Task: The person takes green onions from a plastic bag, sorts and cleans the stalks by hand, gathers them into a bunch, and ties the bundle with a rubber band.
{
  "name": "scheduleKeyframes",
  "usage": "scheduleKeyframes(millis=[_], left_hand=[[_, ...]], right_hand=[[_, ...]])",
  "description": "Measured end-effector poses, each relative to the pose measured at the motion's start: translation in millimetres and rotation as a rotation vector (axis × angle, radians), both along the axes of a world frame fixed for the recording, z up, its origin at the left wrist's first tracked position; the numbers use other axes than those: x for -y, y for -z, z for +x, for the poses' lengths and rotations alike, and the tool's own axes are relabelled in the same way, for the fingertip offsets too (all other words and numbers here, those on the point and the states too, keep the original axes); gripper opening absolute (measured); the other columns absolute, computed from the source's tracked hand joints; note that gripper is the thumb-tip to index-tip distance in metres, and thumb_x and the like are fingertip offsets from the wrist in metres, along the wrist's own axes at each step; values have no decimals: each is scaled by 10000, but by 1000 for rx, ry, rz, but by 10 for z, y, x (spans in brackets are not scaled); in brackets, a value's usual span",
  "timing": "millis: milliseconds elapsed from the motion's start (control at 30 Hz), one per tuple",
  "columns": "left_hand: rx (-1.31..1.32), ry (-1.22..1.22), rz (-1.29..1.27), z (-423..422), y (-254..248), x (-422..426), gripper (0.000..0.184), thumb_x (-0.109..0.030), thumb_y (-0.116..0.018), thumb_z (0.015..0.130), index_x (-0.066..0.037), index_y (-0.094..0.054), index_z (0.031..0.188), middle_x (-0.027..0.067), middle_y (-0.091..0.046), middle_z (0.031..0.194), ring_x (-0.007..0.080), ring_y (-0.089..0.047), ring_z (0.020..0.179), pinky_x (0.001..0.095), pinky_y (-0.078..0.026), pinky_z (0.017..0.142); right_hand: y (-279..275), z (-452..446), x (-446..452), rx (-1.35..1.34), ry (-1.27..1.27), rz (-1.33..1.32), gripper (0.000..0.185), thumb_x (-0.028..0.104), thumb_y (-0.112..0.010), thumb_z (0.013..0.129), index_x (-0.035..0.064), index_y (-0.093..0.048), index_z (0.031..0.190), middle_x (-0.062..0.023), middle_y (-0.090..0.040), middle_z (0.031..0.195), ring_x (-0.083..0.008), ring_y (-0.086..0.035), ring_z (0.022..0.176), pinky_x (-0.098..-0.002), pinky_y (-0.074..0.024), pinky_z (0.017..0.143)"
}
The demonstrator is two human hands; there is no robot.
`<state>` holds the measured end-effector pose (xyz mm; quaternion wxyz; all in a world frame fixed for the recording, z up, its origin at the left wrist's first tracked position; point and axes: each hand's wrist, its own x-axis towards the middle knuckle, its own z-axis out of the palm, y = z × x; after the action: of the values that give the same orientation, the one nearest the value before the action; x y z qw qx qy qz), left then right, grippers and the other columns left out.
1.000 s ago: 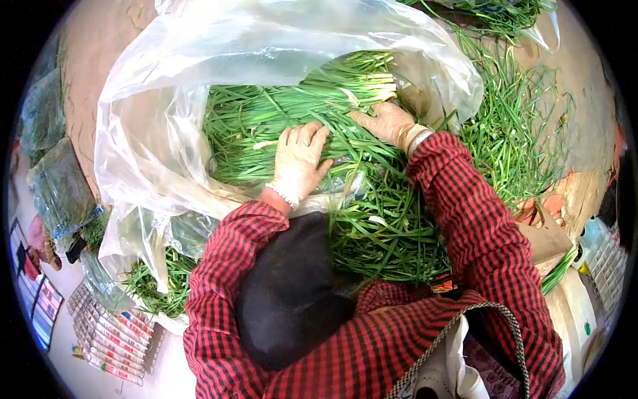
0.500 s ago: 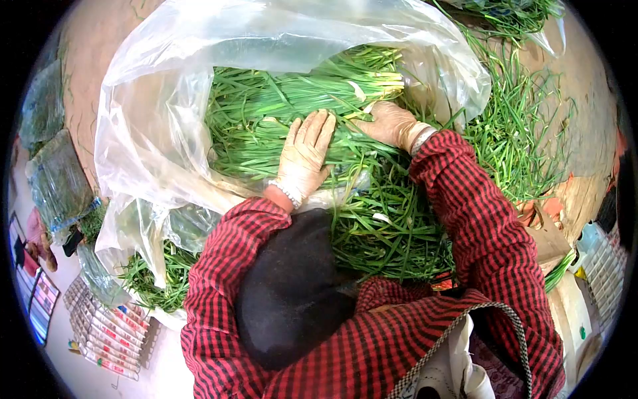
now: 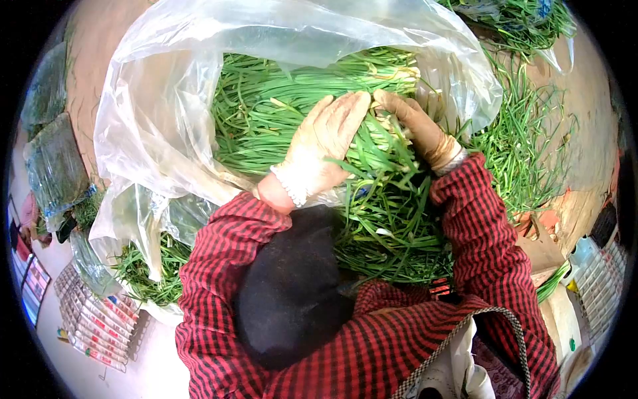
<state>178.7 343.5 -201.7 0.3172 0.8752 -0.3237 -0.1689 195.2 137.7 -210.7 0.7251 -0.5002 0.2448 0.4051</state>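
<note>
Long green garlic chives (image 3: 266, 143) lie in layers inside a large clear plastic bag (image 3: 159, 113), with the pale stem ends toward the right. My left hand (image 3: 325, 136), in a pale thin glove, lies over the chives with its fingers stretched out toward the upper right. Close beside it, my gloved right hand (image 3: 419, 130) curls round the stem ends of a small bunch of chives (image 3: 375, 143). Some of its fingers are hidden behind the stems. Loose chives (image 3: 399, 226) are heaped just below the bag, in front of me.
More loose chives (image 3: 525, 139) are spread on the ground to the right, with another bagged pile (image 3: 518, 20) at the top right. Filled plastic bags (image 3: 56, 163) lie at the left. A dark cover (image 3: 286, 292) lies over my knee, and a cardboard box (image 3: 539, 253) stands at right.
My left hand has moved up and right, close to my right hand. The right hand has shifted slightly right and now curls round a small bunch of chive stems.
</note>
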Motion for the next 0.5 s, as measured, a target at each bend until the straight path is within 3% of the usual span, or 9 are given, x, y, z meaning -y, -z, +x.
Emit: scheduleKeyframes(millis=[133,167,200,267,300,367,400,467,500], left_hand=[[-21,-142,-43,98,-40,-105,971,-215,-778,622,-65,-275,1438,158,-566,1187,283,-555,1100,425,-343,1067],[-68,-199,-50,127,-20,-119,836,-206,-774,614,-135,-426,1371,160,-608,1148,366,-555,1098,423,-385,1028],[-70,-199,-51,147,66,-139,836,-206,-774,614,-135,-426,1371,160,-608,1148,366,-555,1098,423,-385,1028],[-53,-210,-52,170,238,-209,780,-239,-782,631,-104,-451,1324,129,-624,1093,276,-604,1006,405,-370,1057],[-90,-289,-31,185,157,-225,678,-243,-781,640,-101,-516,1247,125,-648,1044,295,-615,998,405,-401,1032],[-413,-557,-288,218,237,-353,542,-152,-768,697,-85,-559,1193,73,-672,1007,216,-634,956,348,-486,909],[-610,-668,-436,264,207,-467,497,-123,-765,719,-67,-569,1172,64,-674,1010,186,-635,935,322,-509,859],[-750,-816,-501,329,381,-872,454,-68,-763,732,-27,-574,1143,57,-675,992,133,-624,895,281,-508,808],[-766,-872,-650,335,270,-905,310,-146,-725,779,-38,-646,1059,44,-696,932,130,-618,839,282,-480,728]], right_hand=[[-140,-33,-151,19,78,53,514,429,-553,932,-29,-589,1162,-76,-626,1086,-128,-573,971,-263,-444,888],[-43,-96,-176,185,73,-1,540,437,-544,934,-43,-576,1179,-91,-619,1107,-141,-561,1004,-272,-425,920],[55,-173,-189,346,68,-56,565,445,-534,936,-56,-563,1196,-106,-612,1129,-154,-550,1036,-281,-406,952],[7,-199,-111,367,-37,-69,615,444,-518,945,-64,-480,1289,-144,-543,1253,-195,-484,1170,-304,-347,1024],[-48,-261,-99,362,-35,-185,632,440,-515,947,-51,-428,1334,-147,-497,1308,-205,-446,1218,-308,-330,1042],[2,-459,82,418,-210,-284,732,436,-534,936,-40,-275,1427,-168,-358,1447,-246,-339,1333,-333,-281,1087],[279,-722,255,581,-423,-446,726,446,-562,916,-38,-329,1405,-210,-371,1441,-289,-379,1316,-343,-291,1085],[352,-899,487,212,-674,-458,673,432,-569,914,-32,-398,1371,-241,-371,1434,-332,-405,1298,-353,-315,1075],[339,-905,436,299,-653,-516,636,415,-572,912,-29,-433,1345,-246,-420,1387,-349,-435,1266,-362,-338,1057]])
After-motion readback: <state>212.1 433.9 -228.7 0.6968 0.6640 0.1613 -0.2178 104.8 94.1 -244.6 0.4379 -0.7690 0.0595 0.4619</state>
